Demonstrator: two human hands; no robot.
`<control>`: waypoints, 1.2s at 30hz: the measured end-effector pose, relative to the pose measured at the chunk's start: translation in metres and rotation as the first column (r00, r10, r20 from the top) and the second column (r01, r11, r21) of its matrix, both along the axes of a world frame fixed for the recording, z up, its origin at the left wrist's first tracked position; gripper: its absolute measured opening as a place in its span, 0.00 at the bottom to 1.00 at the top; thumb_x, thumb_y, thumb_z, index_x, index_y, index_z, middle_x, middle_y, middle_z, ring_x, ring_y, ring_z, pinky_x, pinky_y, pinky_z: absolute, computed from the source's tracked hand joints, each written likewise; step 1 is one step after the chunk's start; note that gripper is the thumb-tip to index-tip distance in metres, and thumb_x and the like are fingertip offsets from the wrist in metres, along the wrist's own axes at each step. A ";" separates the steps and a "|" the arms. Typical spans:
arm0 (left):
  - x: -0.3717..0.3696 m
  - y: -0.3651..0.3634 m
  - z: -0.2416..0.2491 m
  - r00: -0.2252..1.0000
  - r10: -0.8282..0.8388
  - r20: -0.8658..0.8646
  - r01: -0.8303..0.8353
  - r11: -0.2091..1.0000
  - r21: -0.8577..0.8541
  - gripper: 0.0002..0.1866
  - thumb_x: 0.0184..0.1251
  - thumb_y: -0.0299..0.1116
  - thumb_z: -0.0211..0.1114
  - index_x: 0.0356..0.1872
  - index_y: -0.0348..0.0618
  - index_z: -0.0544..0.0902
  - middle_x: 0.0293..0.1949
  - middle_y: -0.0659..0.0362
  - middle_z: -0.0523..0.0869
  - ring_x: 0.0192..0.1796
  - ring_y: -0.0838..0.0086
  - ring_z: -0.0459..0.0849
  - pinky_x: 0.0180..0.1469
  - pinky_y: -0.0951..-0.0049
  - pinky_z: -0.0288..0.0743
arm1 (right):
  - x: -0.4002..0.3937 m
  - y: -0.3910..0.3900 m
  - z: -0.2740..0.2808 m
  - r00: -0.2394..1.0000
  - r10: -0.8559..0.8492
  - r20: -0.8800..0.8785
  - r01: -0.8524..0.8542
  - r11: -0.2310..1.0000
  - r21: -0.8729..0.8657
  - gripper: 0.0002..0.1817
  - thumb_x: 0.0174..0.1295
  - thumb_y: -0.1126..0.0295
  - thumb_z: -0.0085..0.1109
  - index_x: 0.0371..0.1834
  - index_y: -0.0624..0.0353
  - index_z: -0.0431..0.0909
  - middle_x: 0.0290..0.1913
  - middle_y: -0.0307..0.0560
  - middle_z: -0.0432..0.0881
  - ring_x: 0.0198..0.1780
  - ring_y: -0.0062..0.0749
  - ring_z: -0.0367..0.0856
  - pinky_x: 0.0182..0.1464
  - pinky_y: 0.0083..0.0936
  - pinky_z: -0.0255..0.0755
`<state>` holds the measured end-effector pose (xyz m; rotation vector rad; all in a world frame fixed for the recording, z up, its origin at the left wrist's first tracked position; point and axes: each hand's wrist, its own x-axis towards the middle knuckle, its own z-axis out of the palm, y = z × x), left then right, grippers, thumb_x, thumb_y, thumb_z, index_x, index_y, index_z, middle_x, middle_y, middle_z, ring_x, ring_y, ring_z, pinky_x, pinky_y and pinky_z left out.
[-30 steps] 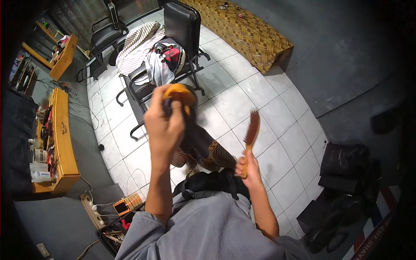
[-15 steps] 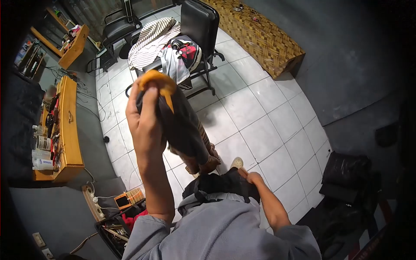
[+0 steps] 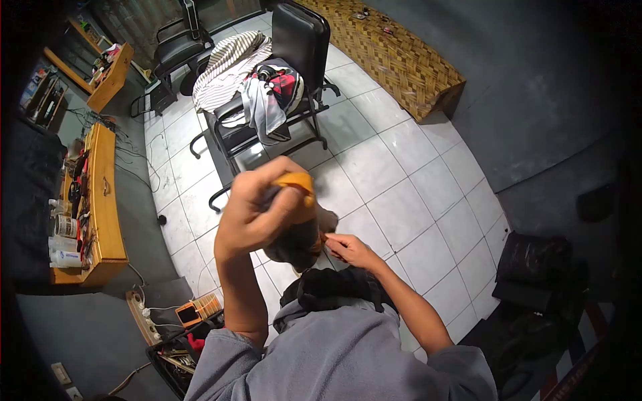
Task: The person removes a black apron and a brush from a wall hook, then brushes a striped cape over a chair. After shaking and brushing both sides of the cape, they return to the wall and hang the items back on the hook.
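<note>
My left hand (image 3: 257, 210) is raised in front of me, its fingers closed around the top of a dark cloth with an orange band (image 3: 295, 180). The cloth (image 3: 297, 244) hangs bunched below this hand, with brown at its lower part. Close beside the cloth's lower right side, my right hand (image 3: 351, 250) is closed in a pinch. A small brown piece (image 3: 323, 240) shows at its fingertips, overlapping the cloth; I cannot tell what it is.
Ahead stands a black chair (image 3: 299, 37) with a striped cloth (image 3: 231, 63) and other fabrics on its seat. A wooden counter (image 3: 107, 200) with bottles runs along the left. A woven-patterned bench (image 3: 394, 53) lies along the right wall. Black bags (image 3: 531, 267) sit at right.
My left hand has moved down and right, turning over with the cloth, which now hangs shorter in view. My right hand has come up and left to the cloth's lower side.
</note>
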<state>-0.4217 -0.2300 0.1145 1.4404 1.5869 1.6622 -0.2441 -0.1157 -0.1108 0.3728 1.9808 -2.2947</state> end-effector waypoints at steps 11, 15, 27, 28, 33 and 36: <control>0.005 -0.027 0.005 0.748 0.560 0.357 -0.546 0.824 -0.150 0.15 0.66 0.36 0.54 0.45 0.33 0.74 0.34 0.61 0.76 0.37 0.82 0.74 0.40 0.83 0.68 | 0.111 0.049 -0.172 0.787 -0.366 0.497 -0.229 0.575 0.785 0.16 0.60 0.64 0.44 0.29 0.63 0.79 0.30 0.61 0.81 0.30 0.44 0.81 0.31 0.38 0.73; 0.007 -0.001 -0.034 0.837 0.458 0.300 -0.385 0.882 -0.273 0.11 0.69 0.35 0.52 0.42 0.37 0.73 0.34 0.62 0.76 0.36 0.84 0.72 0.39 0.84 0.67 | 0.039 0.021 -0.025 0.656 -0.754 -0.033 0.728 0.621 0.292 0.18 0.68 0.57 0.38 0.40 0.61 0.70 0.19 0.36 0.63 0.15 0.19 0.59 0.18 0.18 0.58; 0.006 0.038 -0.004 0.785 0.220 0.580 -0.389 0.902 0.185 0.13 0.70 0.36 0.49 0.51 0.43 0.71 0.34 0.60 0.76 0.32 0.80 0.76 0.34 0.80 0.74 | 0.060 0.005 -0.187 0.961 -0.184 0.204 -0.100 0.459 0.883 0.15 0.60 0.66 0.44 0.23 0.66 0.75 0.21 0.57 0.76 0.25 0.50 0.77 0.30 0.37 0.70; 0.001 0.034 -0.010 0.801 0.220 0.556 -0.365 0.916 0.163 0.14 0.71 0.35 0.48 0.53 0.42 0.70 0.37 0.59 0.77 0.34 0.80 0.77 0.36 0.81 0.75 | 0.062 0.012 -0.177 0.963 -0.179 0.202 -0.101 0.456 0.884 0.15 0.60 0.66 0.44 0.23 0.66 0.75 0.21 0.57 0.76 0.25 0.50 0.77 0.30 0.37 0.70; 0.010 0.026 -0.023 0.686 0.252 0.682 -0.385 0.922 0.046 0.17 0.65 0.33 0.58 0.51 0.36 0.71 0.35 0.62 0.77 0.34 0.86 0.75 0.34 0.86 0.71 | 0.041 0.034 -0.083 0.597 -0.632 0.495 0.692 0.717 0.082 0.16 0.66 0.59 0.38 0.34 0.61 0.69 0.17 0.46 0.70 0.18 0.32 0.72 0.19 0.29 0.66; 0.018 0.026 -0.026 0.790 0.287 0.541 -0.318 0.947 -0.038 0.34 0.49 0.20 0.67 0.59 0.29 0.62 0.35 0.58 0.78 0.35 0.82 0.78 0.37 0.82 0.74 | 0.005 0.027 0.023 0.577 -0.808 0.119 0.814 0.558 -0.159 0.17 0.70 0.56 0.29 0.40 0.60 0.61 0.20 0.42 0.65 0.17 0.24 0.67 0.16 0.21 0.63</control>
